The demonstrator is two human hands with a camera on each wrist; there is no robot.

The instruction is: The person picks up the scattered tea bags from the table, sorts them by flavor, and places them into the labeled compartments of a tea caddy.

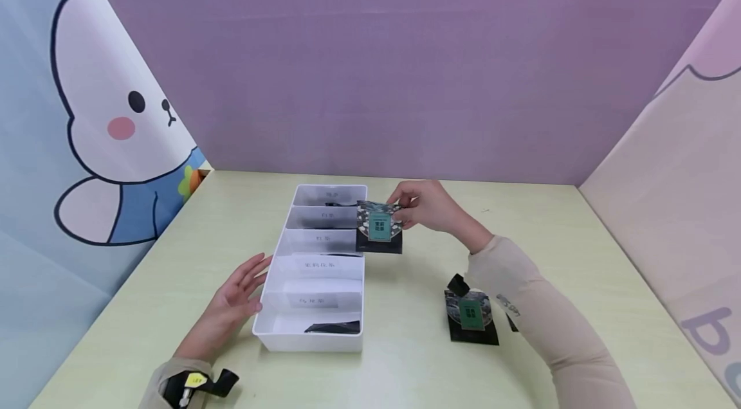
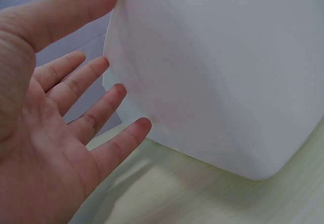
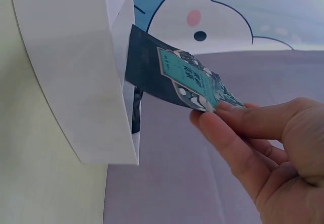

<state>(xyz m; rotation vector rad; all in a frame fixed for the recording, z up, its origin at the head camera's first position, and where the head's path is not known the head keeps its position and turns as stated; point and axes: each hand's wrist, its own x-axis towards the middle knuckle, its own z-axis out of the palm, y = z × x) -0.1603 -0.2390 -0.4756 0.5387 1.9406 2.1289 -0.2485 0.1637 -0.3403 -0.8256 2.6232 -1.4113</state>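
Note:
My right hand [image 1: 425, 206] pinches a tea sachet [image 1: 379, 227] by its upper right edge. The sachet is black with a patterned top and a green label, and it overlaps the right rim of a white divided box [image 1: 309, 341]. In the right wrist view, thumb and fingertips grip one end of the sachet while its dark end reaches the box opening. My left hand [image 1: 231, 299] lies along the box's left side, fingers spread and fairly straight. The left wrist view shows the thumb at the rim and the other fingertips close to the outer wall [image 2: 212, 72].
Several labelled compartments run front to back in the box; dark sachets [image 1: 332, 327] show in some. Another green-labelled sachet [image 1: 471, 318] lies on the table right of the box, partly under the right sleeve's black strap [image 1: 458, 285]. A purple panel [image 1: 393, 74] stands behind the table.

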